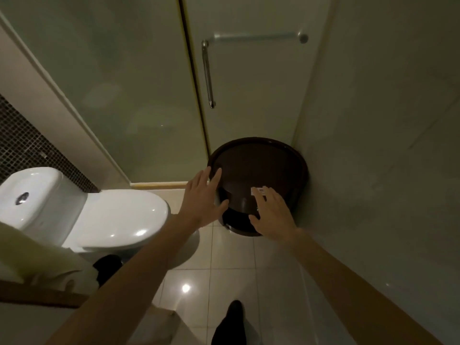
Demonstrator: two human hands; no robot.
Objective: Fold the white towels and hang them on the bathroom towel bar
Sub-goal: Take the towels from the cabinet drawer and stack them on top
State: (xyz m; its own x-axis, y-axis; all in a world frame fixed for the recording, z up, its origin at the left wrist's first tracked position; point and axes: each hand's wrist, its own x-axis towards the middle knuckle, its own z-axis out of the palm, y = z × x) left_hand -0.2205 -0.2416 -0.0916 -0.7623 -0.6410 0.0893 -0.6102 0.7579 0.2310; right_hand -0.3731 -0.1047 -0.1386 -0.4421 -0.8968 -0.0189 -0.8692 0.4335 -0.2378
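The toilet [82, 210] was glossy white, with a silver button on its tank. Beside it, the wall strip [32, 148] at the far left carried a mosaic of tiny dark brown and black squares. The round bin [258, 168] in the corner was dark brown, bearing a small white label [258, 191] with what may have been reddish print. The floor tiles [231, 270] were pale cream with thin grey grout lines. The shower glass [124, 83] looked frosted greenish-grey, its handle [207, 73] chrome. A foot [230, 322] below was black. Cloth [32, 255] at the lower left showed yellowish-white.
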